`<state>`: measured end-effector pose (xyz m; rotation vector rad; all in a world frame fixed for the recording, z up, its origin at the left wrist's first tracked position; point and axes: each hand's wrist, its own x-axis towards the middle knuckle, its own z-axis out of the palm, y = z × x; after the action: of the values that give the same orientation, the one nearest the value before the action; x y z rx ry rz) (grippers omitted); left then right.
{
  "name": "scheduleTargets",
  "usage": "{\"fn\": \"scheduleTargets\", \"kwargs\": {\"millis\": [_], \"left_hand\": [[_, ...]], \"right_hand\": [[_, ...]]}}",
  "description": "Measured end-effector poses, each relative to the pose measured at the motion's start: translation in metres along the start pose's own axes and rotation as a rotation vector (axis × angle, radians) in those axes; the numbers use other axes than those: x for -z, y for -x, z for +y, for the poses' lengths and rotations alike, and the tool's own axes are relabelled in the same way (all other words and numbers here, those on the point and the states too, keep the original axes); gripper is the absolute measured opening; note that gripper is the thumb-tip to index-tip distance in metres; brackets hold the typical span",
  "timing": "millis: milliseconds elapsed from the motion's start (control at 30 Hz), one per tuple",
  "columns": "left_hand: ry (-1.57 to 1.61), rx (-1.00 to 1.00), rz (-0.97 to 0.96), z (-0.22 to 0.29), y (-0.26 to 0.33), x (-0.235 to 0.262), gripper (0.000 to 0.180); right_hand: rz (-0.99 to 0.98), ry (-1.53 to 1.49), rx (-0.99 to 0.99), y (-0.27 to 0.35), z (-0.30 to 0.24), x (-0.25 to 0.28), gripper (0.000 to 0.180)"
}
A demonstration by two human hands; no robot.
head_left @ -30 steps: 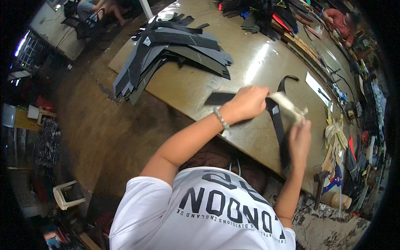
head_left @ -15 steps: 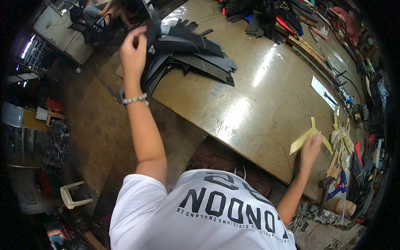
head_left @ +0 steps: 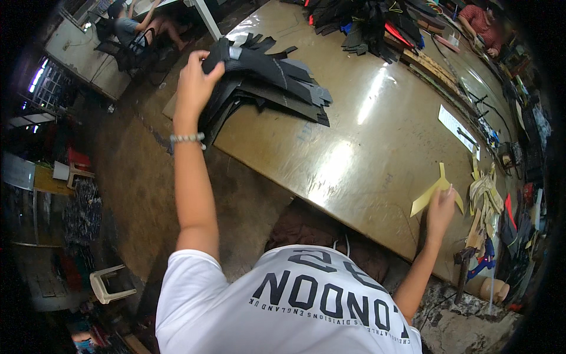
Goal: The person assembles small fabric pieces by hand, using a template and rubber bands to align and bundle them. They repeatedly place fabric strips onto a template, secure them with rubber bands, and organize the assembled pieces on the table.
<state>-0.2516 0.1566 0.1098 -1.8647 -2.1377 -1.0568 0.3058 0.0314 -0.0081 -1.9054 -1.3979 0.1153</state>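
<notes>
My left hand (head_left: 197, 82) is at the far left corner of the table, its thumb and fingers closed on the near end of a black strip-like piece (head_left: 216, 54). That piece is on a fanned stack of black and dark grey cut pieces (head_left: 277, 91), which overhangs the table edge. At the right, my right hand (head_left: 440, 213) is closed on a yellow three-armed flat piece (head_left: 425, 200), partly covering it. A small white tip shows at the fingers; what it is I cannot make out.
The brown table (head_left: 359, 153) slants across the view. Yellow strips (head_left: 484, 194) hang beside a blue-handled tool (head_left: 484, 259) at the right. A dark heap (head_left: 365, 23) and wooden bars (head_left: 436, 68) are farther back. Two people sit beyond, and a plastic stool (head_left: 112, 284) stands lower left.
My left hand has come down onto the black stack, and the black piece it had raised in a blur now rests there. My right hand stays nearly still at the yellow piece.
</notes>
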Motion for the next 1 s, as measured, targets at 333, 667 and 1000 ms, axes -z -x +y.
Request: {"fn": "scheduleTargets", "kwargs": {"millis": [333, 667, 1000], "left_hand": [[-0.197, -0.143, 0.226, 0.008, -0.143, 0.045, 0.055], [-0.031, 0.289, -0.532, -0.062, -0.057, -0.012, 0.070], [-0.123, -0.086, -0.249, -0.026, -0.117, 0.002, 0.065]], "right_hand": [[-0.008, -0.003, -0.072, 0.005, -0.005, 0.001, 0.028], [-0.070, 0.001, -0.069, 0.007, -0.006, 0.005, 0.029], [-0.046, -0.076, -0.083, 0.008, -0.004, 0.007, 0.029]]}}
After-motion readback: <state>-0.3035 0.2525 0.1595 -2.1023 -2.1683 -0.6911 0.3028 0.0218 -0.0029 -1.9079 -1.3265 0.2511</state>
